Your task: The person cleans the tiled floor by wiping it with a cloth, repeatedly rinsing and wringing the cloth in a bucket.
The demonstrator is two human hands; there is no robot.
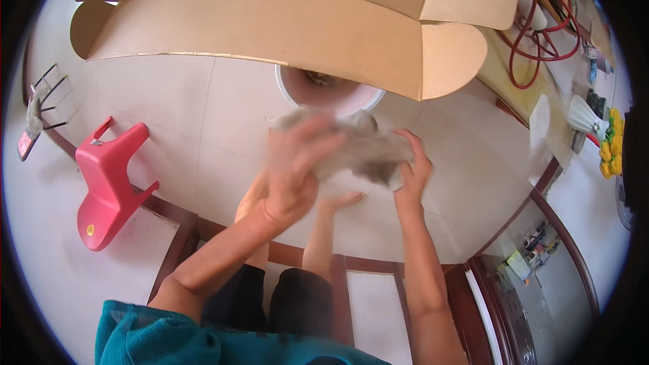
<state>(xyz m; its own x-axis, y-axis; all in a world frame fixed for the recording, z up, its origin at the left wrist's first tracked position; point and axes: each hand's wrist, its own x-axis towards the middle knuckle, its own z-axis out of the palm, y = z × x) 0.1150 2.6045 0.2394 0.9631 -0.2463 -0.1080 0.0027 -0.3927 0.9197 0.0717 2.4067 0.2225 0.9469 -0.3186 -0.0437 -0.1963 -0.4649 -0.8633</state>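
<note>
A crumpled grey cloth-like item (370,149), blurred by motion, is stretched between my hands above the tiled floor. My right hand (417,165) grips its right end, thumb and fingers around the edge. Over its left part lies my left hand (299,159), strongly blurred, fingers spread across the grey surface. Whether those fingers hold the item or only touch it is unclear. Just beyond, on the floor, stands a white-rimmed round bin (329,99) with something dark at its bottom. Part of the bin is hidden under a cardboard flap.
An opened cardboard box (263,25) spans the top of the view. On the left is a pink plastic stool (109,182), beside a phone on a stand (34,121). A red cable (532,56), a light bulb (585,114) and yellow flowers (612,147) are at right. Wooden furniture lies behind my legs.
</note>
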